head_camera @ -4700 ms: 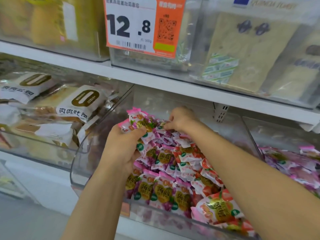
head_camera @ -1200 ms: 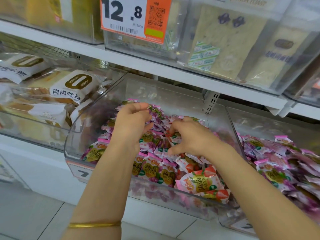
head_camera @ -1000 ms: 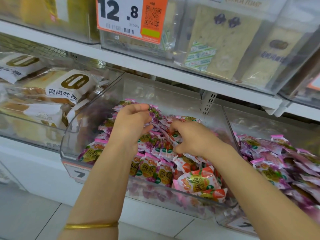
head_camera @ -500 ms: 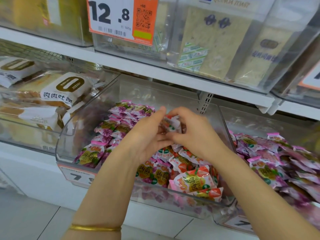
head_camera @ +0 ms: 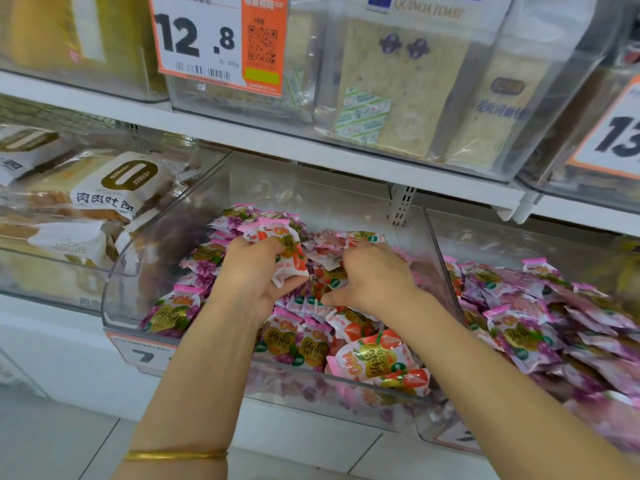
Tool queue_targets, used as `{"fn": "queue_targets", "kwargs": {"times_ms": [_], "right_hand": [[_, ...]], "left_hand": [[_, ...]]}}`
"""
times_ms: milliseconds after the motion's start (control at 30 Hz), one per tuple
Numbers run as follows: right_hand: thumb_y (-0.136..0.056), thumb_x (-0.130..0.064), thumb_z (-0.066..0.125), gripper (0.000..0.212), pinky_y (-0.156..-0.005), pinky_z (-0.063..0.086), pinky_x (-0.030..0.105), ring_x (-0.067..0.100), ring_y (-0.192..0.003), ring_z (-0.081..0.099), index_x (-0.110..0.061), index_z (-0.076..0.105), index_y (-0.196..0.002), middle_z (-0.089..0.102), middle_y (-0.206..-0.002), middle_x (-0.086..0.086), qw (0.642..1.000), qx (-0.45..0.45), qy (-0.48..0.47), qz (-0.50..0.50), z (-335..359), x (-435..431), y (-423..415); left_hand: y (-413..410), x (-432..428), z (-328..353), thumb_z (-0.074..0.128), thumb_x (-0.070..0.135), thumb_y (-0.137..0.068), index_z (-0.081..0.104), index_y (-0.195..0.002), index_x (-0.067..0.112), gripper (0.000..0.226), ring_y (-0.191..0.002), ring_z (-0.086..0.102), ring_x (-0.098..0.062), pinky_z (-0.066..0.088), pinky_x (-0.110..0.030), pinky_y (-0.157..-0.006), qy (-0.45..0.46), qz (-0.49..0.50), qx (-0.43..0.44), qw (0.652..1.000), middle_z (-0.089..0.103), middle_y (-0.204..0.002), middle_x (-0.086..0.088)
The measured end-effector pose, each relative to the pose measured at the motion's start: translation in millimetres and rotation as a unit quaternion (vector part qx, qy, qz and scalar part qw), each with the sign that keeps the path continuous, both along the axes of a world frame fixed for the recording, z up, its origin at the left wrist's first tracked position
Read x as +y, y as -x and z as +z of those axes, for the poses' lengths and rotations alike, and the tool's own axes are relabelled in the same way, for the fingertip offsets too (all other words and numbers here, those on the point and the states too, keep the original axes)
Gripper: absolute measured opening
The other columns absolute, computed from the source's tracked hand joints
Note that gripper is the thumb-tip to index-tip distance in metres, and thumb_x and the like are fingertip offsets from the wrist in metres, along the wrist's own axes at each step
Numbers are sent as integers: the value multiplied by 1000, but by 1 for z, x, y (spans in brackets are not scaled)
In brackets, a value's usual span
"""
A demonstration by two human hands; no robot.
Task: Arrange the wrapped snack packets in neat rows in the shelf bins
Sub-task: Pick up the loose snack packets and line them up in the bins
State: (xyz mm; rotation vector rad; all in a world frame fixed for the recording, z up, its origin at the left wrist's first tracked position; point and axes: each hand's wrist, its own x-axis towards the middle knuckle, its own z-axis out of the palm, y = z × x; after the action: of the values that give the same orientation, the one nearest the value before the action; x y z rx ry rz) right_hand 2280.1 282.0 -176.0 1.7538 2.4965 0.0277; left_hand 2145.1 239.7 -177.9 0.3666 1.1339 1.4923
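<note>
A clear plastic shelf bin (head_camera: pixel 117 306) holds several pink wrapped snack packets, purple-printed on the left (head_camera: pixel 169 313) and red-printed on the right (head_camera: pixel 374 358). My left hand (head_camera: pixel 252 275) grips a bunch of red-printed packets (head_camera: pixel 284 247) lifted above the pile in the bin's middle. My right hand (head_camera: pixel 370 275) is down in the pile just right of it, fingers curled among the packets; whether it holds one I cannot tell.
A second clear bin (head_camera: pixel 519 244) on the right is heaped with purple packets (head_camera: pixel 519 334). A bin of bread packs (head_camera: pixel 100 199) stands at left. The shelf above (head_camera: pixel 277 140) carries toast bins and a price tag (head_camera: pixel 218 39).
My hands have parted from each other. The left now grips a bunch of red packets raised over the pile, and the right has dropped into the packets at right.
</note>
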Motion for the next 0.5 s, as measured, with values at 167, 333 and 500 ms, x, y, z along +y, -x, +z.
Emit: {"fn": "queue_targets", "kwargs": {"times_ms": [167,333,500], "right_hand": [[-80,-28,67,39,-49,35,25,14,-54,37,-15,37,-58,39,-63,-1,1000,-17,-10,-2,5,1,6],[-83,-20,60,39,-44,24,23,14,-50,32,-15,34,-54,35,-58,-1,998,20,-59,-1,8,1,-1],[-80,-16,58,40,-47,23,27,20,-51,31,-15,29,-53,28,-52,1,980,175,-89,-16,10,5,-8]], "left_hand": [[-3,-2,1,46,-5,-93,29,-138,15,52,-110,53,-41,53,-55,-81,-6,-11,-28,1000,38,-133,-22],[1,-2,0,47,-3,-94,32,-135,14,48,-110,53,-40,54,-52,-78,0,-10,-21,1000,38,-136,-21],[-3,-2,-2,47,-3,-94,30,-136,12,47,-114,50,-40,54,-49,-75,5,-6,7,1000,37,-137,-20]]}}
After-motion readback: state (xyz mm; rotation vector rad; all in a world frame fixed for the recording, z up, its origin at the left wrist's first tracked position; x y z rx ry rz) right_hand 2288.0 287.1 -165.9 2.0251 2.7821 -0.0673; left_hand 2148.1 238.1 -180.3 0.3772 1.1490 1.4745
